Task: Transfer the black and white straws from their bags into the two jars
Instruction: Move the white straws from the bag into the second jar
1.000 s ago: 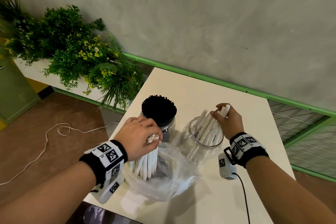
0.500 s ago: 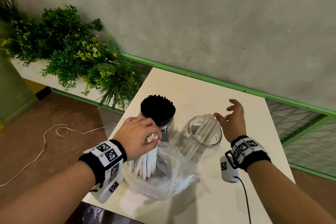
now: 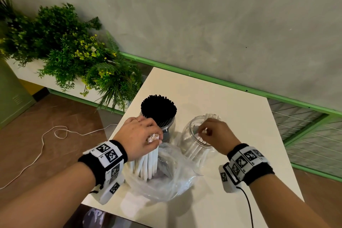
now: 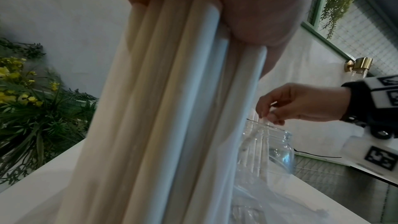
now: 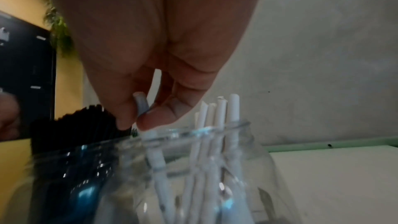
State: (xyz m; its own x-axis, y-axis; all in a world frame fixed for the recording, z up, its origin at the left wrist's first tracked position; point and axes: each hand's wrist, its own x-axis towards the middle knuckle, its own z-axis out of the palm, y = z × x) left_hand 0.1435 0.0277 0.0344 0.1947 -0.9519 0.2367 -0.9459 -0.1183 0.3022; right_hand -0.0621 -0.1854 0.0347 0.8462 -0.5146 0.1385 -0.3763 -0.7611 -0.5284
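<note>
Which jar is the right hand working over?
The clear jar holding only a few white straws, nearer the right hand. The other jar is packed with black straws, beside the left hand.

the white counter (image 3: 212, 94) carries two glass jars side by side. left jar (image 3: 167, 129) holds black straws; right jar (image 3: 192, 140) white ones. a clear bag (image 3: 166, 177) sits before them.

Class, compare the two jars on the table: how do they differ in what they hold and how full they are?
The left jar is packed tight with black straws; the right jar holds only a few white straws, leaning loosely. The right hand pinches a white straw at the right jar's mouth; no hand reaches into the left jar. Both are clear, upright and lidless.
</note>
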